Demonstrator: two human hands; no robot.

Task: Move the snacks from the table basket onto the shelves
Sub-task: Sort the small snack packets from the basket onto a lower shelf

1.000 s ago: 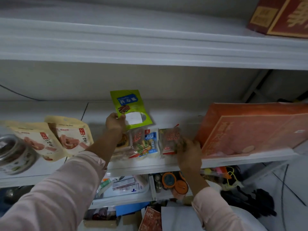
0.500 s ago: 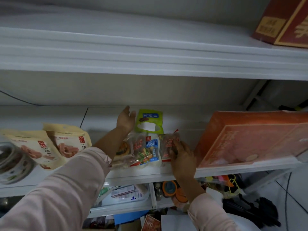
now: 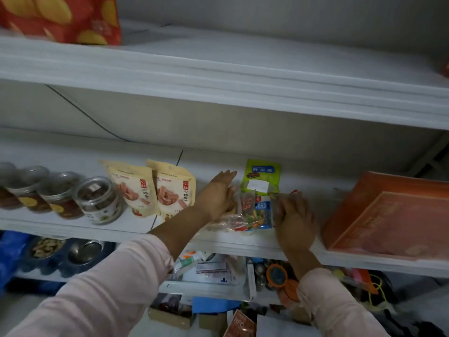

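On the middle white shelf [image 3: 73, 228] a green snack pouch [image 3: 262, 176] stands against the back, free of my hands. In front of it lies a small pile of clear snack packets [image 3: 252, 212] with red and blue print. My left hand [image 3: 218, 194] rests flat and open against the pile's left side. My right hand [image 3: 292, 215] is closed on a clear packet at the pile's right end; the packet is mostly hidden under my fingers. The table basket is out of view.
Two cream pouches [image 3: 155, 188] and several clear jars [image 3: 97, 199] stand to the left on the same shelf. A large orange box [image 3: 388, 215] lies to the right. A red chip bag [image 3: 60, 18] sits on the upper shelf. Cluttered lower shelves are below.
My left hand let go of the green pouch, which now stands at the back, and came down flat beside the packets. The view swung left, bringing the jars into sight.
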